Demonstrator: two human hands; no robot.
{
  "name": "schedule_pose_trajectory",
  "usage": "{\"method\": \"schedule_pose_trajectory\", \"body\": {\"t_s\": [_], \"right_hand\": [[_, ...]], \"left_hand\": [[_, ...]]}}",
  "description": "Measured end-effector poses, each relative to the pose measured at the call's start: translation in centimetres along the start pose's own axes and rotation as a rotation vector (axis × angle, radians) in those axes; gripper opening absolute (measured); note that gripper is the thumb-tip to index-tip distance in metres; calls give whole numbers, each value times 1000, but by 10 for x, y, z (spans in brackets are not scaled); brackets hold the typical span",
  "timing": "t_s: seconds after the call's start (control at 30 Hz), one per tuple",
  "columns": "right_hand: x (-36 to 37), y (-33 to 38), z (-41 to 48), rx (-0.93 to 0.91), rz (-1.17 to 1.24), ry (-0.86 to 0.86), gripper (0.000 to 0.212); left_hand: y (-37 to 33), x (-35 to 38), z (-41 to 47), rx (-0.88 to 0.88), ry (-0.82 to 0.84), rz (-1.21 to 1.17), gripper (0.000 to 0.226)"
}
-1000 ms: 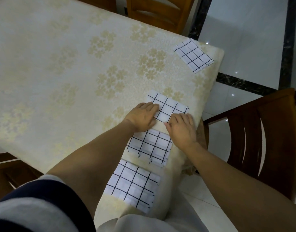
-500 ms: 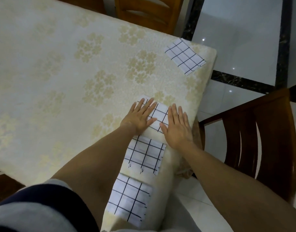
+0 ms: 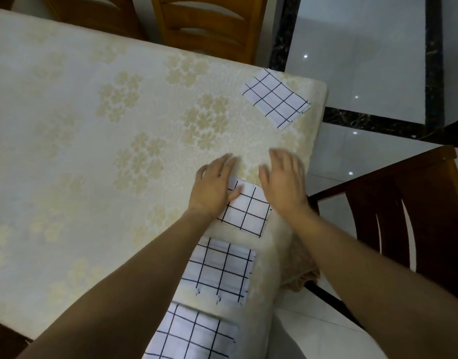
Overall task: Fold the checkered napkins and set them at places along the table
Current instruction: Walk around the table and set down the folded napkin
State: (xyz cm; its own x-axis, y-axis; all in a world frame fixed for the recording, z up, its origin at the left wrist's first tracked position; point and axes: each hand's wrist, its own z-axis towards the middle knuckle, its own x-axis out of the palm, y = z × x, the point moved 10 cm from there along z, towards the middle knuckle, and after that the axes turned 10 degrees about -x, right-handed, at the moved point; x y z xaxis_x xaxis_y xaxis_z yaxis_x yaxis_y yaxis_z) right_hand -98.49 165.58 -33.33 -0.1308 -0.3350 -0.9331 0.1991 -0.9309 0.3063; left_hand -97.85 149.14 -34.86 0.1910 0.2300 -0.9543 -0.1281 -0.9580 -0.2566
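Napkin [image 3: 248, 211] lies partly under the flat, open left hand [image 3: 214, 186], just wrist-side of the open right hand [image 3: 284, 181].

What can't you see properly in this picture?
All in the head view:
- Nearest napkin: cut off by the bottom edge.
- Napkin by the hands: its left side is under the left hand.
- Right hand: fingertips blurred, so touching the tablecloth or not is unclear.
- Third napkin: left side behind the forearm.

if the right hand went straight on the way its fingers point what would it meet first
Bare tablecloth, then likely the folded napkin at the far corner, though blur makes that uncertain.
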Motion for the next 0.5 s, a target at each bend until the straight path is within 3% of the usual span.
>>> {"method": "schedule_pose_trajectory", "body": {"t_s": [0.1, 0.23, 0.5], "right_hand": [[15, -20, 67, -9, -68, 172, 56], [38, -39, 122, -13, -252, 433, 69], [50, -46, 154, 183, -201, 582, 72]], "left_hand": [[-25, -11, 53, 5, 66, -82, 65], [-48, -13, 117, -68, 163, 57, 77], [-55, -2, 127, -152, 165, 178, 65]]}}
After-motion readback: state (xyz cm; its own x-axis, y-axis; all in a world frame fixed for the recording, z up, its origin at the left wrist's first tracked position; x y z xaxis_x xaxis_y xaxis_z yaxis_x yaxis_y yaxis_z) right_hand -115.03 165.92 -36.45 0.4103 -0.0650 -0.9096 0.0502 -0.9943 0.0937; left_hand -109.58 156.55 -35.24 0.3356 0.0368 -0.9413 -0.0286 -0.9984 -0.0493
